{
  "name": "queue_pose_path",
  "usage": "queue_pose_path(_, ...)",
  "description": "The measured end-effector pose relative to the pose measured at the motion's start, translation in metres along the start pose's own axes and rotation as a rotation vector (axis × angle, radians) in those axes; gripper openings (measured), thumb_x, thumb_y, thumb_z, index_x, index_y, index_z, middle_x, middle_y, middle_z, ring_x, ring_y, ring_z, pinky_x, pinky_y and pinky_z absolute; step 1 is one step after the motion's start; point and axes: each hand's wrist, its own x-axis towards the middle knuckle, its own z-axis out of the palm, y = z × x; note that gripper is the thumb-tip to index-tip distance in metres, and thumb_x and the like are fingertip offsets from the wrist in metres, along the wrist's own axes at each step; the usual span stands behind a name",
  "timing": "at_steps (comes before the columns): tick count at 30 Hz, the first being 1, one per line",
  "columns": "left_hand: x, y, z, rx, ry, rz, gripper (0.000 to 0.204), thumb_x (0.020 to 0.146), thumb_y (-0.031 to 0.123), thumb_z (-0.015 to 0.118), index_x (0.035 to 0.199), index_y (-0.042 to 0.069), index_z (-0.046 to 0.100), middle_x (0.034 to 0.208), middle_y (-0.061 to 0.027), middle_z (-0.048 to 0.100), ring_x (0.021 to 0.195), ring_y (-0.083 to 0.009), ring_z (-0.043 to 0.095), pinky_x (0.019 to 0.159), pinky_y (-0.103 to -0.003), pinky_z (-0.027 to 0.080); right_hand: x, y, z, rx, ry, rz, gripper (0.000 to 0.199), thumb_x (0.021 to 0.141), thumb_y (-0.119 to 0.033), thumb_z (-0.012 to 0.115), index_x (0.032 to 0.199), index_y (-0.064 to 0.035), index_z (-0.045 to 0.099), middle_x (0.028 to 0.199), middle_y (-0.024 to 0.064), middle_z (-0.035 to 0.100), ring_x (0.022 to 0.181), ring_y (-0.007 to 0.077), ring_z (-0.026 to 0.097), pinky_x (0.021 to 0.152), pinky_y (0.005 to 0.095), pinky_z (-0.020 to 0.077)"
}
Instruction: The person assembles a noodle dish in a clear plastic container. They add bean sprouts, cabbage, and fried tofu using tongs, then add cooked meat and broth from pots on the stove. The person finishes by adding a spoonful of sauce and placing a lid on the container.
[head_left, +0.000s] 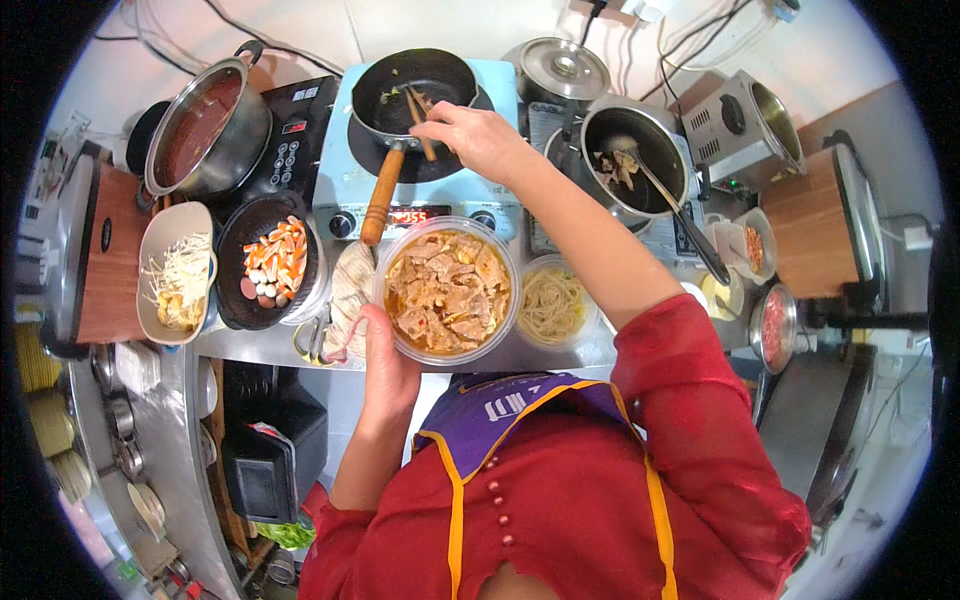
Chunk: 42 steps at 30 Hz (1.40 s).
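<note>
My left hand [390, 362] grips the near left side of a round clear plastic container [513, 270]. Sliced meat [452, 290] in reddish broth fills it. Across the blue cooker, my right hand [470, 135] is closed on wooden chopsticks [427, 146], their tips reaching into a small dark pan [430, 72]. A few bits of food lie in that pan. Its wooden handle [382, 200] points back toward me, ending just left of the meat container. A cloth [352, 285] lies beside my left hand, and a tub of noodles [552, 302] stands right of the container.
The blue cooker [340, 190] sits mid-counter. Leftward are a pot of red broth [255, 120], a black bowl of sausage pieces and balls [275, 265], and a tray of enoki mushrooms [180, 270]. Rightward, a pot [655, 120] holds a ladle [690, 225]. Small ingredient containers stand near it.
</note>
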Motion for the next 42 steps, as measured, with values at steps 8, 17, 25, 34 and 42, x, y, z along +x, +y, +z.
queue_pose_path(8,0.017,-0.002,0.014,0.078,-0.165,-0.122,0.081,0.099,0.063,0.034,0.15,0.0,0.03,0.152,-0.0139,0.038,0.14,-0.027,0.038,0.117,-0.042,0.028,-0.077,-0.042,-0.193,-0.103,0.215,0.316,0.023,0.087,-0.008,0.067,0.11,-0.0091,0.07,0.097,0.0076,0.068,0.089,0.0208,0.067,0.076,0.0305,0.053)
queue_pose_path(17,0.027,-0.075,0.054,0.049,-0.361,-0.422,0.082,0.098,0.065,0.032,0.151,0.002,0.029,0.153,-0.0129,0.038,0.14,-0.0273,0.038,0.118,-0.042,0.027,-0.341,-0.06,-0.334,-0.098,0.659,1.302,0.018,0.097,-0.02,0.062,0.102,-0.0041,0.069,0.077,0.0024,0.068,0.07,0.0088,0.06,0.065,0.0257,0.0492)
queue_pose_path(25,-0.002,-0.135,0.134,0.173,-0.477,-0.504,0.087,0.096,0.071,0.026,0.153,0.006,0.026,0.154,-0.0138,0.036,0.14,-0.0316,0.037,0.117,-0.046,0.029,-0.512,-0.041,-0.271,0.405,0.487,2.073,0.055,0.087,-0.051,0.071,0.102,0.001,0.065,0.074,0.0057,0.066,0.06,0.0143,0.063,0.049,0.0307,0.0474)
queue_pose_path(34,-0.02,-0.223,0.202,0.169,-0.355,-0.415,0.094,0.09,0.079,0.027,0.154,0.01,0.025,0.156,-0.0139,0.031,0.141,-0.0318,0.035,0.115,-0.048,0.032,-0.559,0.011,-0.253,0.353,0.783,1.447,0.027,0.1,-0.028,0.06,0.111,-0.0063,0.07,0.083,-0.0004,0.062,0.067,0.0087,0.057,0.058,0.025,0.0462)
queue_pose_path(42,-0.025,-0.236,0.227,0.237,-0.274,-0.39,0.096,0.089,0.08,0.028,0.154,0.009,0.025,0.156,-0.014,0.032,0.141,-0.0318,0.035,0.116,-0.047,0.031,-0.549,0.023,-0.276,-0.15,0.486,1.132,0.011,0.085,-0.009,0.07,0.095,-0.0033,0.072,0.08,0.0113,0.063,0.07,0.0271,0.063,0.064,0.0333,0.0502)
